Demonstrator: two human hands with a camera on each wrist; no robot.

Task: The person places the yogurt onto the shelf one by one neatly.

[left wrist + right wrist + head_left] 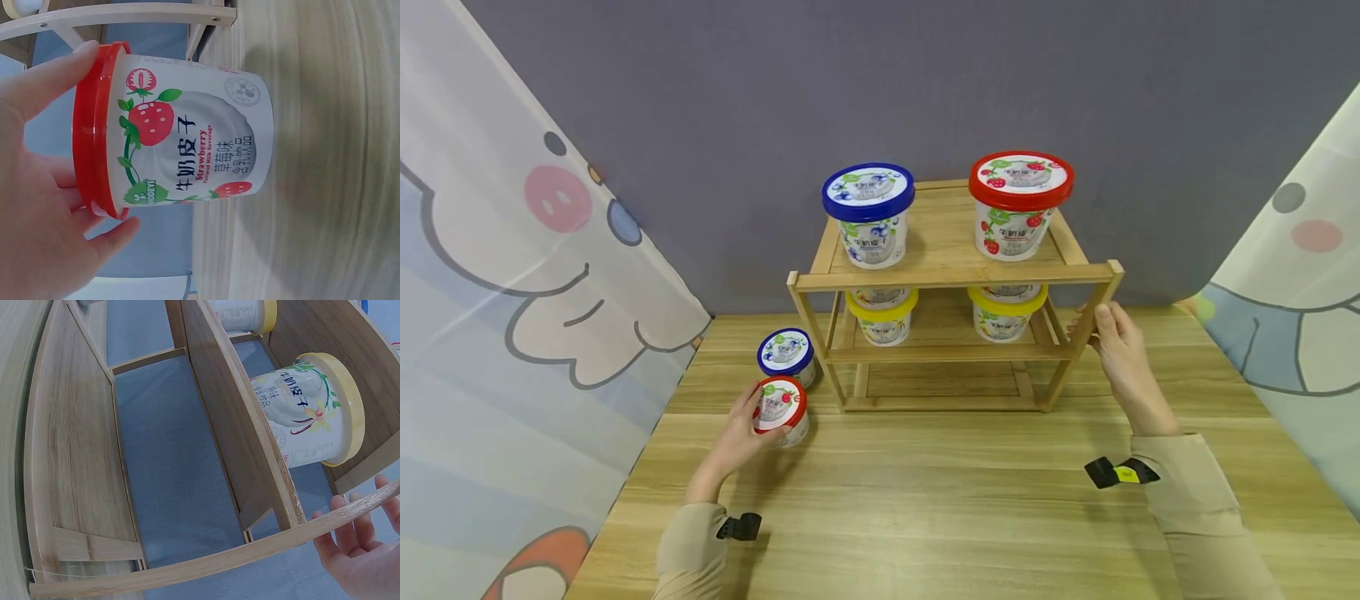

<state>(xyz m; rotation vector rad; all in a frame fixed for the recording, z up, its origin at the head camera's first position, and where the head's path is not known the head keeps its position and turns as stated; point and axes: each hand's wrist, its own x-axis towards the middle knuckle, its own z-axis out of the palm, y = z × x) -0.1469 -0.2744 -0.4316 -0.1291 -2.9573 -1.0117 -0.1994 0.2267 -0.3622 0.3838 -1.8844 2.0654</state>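
Observation:
My left hand (737, 442) grips a red-lidded strawberry milk tub (778, 407) around its lid, thumb on one side and fingers on the other. In the left wrist view the tub (187, 137) stands close to the tabletop; whether its base touches is hard to tell. Just behind it sits a blue-lidded tub (786, 352). At the wooden rack's (955, 275) right side, my right hand (1122, 346) holds the front upright. The right wrist view shows the fingers (345, 532) against that upright (206, 565).
On the rack's top shelf stand a blue-lidded tub (868, 217) and a red-lidded tub (1021, 207). Two yellow-lidded tubs, left (882, 317) and right (1006, 313), occupy the middle shelf. A grey wall (737, 125) rises behind the wooden table (925, 500); printed curtains (490, 333) hang at the sides.

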